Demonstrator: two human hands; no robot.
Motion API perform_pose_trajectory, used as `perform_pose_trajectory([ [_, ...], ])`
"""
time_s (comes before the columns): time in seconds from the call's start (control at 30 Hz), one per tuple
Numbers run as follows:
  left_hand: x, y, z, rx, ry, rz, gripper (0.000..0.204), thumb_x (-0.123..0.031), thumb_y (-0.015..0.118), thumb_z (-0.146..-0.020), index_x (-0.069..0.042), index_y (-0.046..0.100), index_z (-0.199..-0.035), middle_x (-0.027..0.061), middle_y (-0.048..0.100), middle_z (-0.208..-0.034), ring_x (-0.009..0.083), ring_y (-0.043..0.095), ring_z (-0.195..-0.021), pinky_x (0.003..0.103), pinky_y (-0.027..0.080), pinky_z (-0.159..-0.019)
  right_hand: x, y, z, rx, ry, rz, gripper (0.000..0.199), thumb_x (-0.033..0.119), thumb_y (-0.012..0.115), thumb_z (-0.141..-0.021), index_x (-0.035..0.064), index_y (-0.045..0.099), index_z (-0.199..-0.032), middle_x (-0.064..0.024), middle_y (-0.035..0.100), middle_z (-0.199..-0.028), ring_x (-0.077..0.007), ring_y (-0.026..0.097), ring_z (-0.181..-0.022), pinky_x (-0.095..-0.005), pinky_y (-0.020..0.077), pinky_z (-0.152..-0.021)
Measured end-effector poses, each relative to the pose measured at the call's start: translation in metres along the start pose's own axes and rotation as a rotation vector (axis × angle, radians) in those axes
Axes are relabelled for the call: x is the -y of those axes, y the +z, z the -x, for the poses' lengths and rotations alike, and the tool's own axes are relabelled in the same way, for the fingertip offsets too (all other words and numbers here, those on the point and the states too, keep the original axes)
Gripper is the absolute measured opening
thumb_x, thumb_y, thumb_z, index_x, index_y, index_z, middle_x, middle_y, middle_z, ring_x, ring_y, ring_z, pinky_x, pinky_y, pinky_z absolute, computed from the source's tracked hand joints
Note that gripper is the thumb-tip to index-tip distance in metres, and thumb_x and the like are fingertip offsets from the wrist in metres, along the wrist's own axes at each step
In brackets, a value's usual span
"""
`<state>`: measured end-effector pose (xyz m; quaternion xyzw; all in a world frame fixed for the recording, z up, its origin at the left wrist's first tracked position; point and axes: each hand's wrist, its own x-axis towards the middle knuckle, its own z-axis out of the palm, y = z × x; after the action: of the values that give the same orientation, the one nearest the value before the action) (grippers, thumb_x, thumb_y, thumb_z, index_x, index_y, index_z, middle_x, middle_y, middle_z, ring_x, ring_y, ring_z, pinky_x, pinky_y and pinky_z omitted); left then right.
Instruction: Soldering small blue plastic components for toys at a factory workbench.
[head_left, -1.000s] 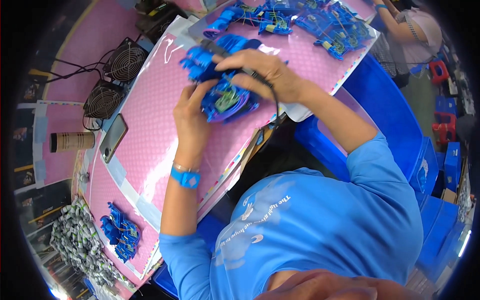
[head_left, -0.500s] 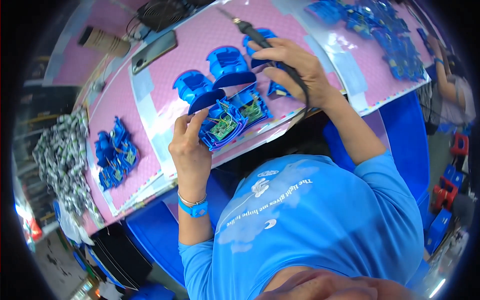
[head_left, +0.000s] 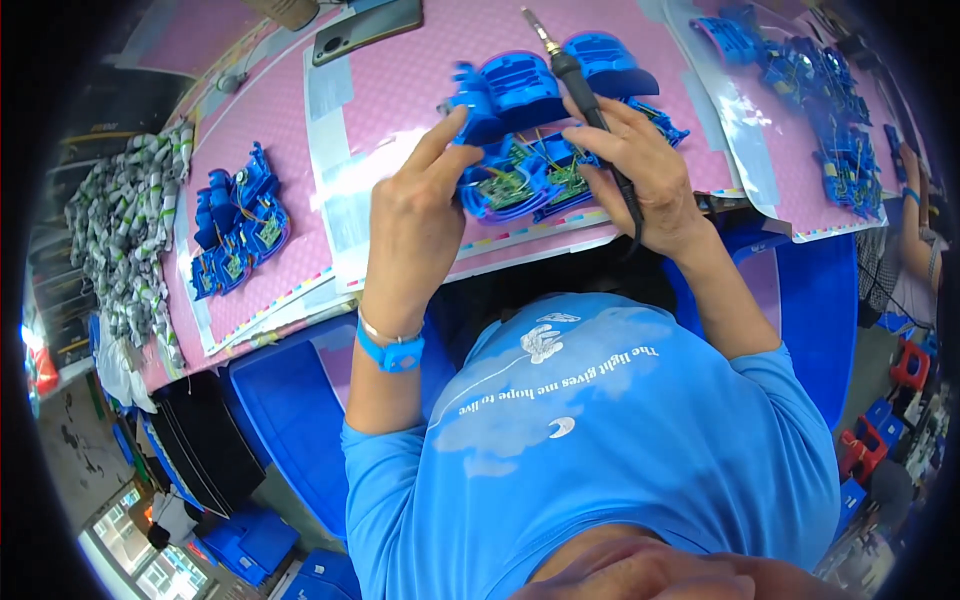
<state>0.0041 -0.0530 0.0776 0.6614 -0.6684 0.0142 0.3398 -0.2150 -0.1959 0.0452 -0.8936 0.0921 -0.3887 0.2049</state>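
My left hand [head_left: 425, 205] has its thumb and fingers closed on the left end of a blue plastic housing [head_left: 476, 108], which is tilted and slightly blurred. Below it, a green circuit board [head_left: 503, 188] with thin wires sits in a blue half-shell. My right hand [head_left: 645, 180] grips a soldering iron [head_left: 572, 78] like a pen, its metal tip pointing up and away from the boards. Two more blue housings stand in the row: a middle one [head_left: 522, 88] and a right one [head_left: 605, 62]. Under the right fingers, another board [head_left: 568, 178] is partly hidden.
A phone [head_left: 368, 30] lies at the back of the pink mat. On the left are wired blue housings [head_left: 240, 225] and a heap of grey-white parts [head_left: 130, 200]. More blue assemblies [head_left: 815, 90] lie at the right, near another person's arm [head_left: 912, 190]. Blue bins [head_left: 290, 415] stand below the table edge.
My right hand has come down and closer to my left, bringing the soldering iron over the boards. The left housing has tilted in my left hand. The whole view has shifted.
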Motion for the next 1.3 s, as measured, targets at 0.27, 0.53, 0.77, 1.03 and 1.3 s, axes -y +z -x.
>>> perform_pose_trajectory([
  [0.27,0.013,0.039,-0.011,-0.031,-0.041,0.112,0.052,0.021,0.060,-0.074,-0.013,0.078,-0.110,0.0114,0.073,-0.123,0.0250,0.074,-0.083,0.034,0.056,-0.066,-0.020,-0.028,0.002,-0.047,0.027,0.229,0.055,-0.005,0.078,-0.076,0.0104,0.066,-0.127,-0.0152,0.068,-0.130,-0.0384,0.061,-0.127,-0.0453,0.0522,-0.101],
  [0.53,-0.010,0.022,0.030,0.042,-0.131,-0.046,0.038,0.011,0.067,-0.079,-0.010,0.074,-0.109,0.0130,0.068,-0.116,0.0321,0.073,-0.078,0.040,0.058,-0.062,-0.022,-0.037,0.005,-0.086,-0.009,0.172,0.047,-0.001,0.080,-0.080,0.0044,0.065,-0.124,-0.0202,0.069,-0.130,-0.0382,0.066,-0.119,-0.0433,0.0525,-0.101],
  [0.77,-0.008,0.002,0.056,-0.188,-0.437,0.039,0.024,-0.004,0.081,-0.083,-0.005,0.075,-0.106,0.0072,0.072,-0.094,0.0112,0.052,-0.055,0.029,0.042,-0.050,0.022,-0.002,-0.001,0.061,-0.037,-0.076,0.044,-0.004,0.078,-0.080,0.0029,0.065,-0.121,-0.0211,0.071,-0.119,-0.0362,0.071,-0.103,-0.0420,0.0573,-0.088],
  [1.03,0.005,0.000,0.072,-0.203,-0.515,0.043,0.020,-0.011,0.082,-0.086,-0.004,0.076,-0.104,0.0074,0.073,-0.086,0.0098,0.057,-0.056,0.028,0.043,-0.051,0.038,0.030,-0.002,0.114,-0.068,-0.117,0.041,-0.009,0.075,-0.081,0.0042,0.068,-0.119,-0.0202,0.072,-0.112,-0.0331,0.073,-0.092,-0.0380,0.0586,-0.077],
  [1.3,-0.008,-0.003,0.074,-0.257,-0.771,0.850,0.038,-0.008,0.081,-0.087,0.000,0.068,-0.121,0.0023,0.072,-0.091,-0.0011,0.052,-0.058,0.016,0.037,-0.050,0.040,0.036,-0.001,0.083,0.011,-0.123,0.035,-0.013,0.072,-0.083,-0.0002,0.067,-0.115,-0.0245,0.073,-0.119,-0.0338,0.076,-0.102,-0.0358,0.0607,-0.085],
])
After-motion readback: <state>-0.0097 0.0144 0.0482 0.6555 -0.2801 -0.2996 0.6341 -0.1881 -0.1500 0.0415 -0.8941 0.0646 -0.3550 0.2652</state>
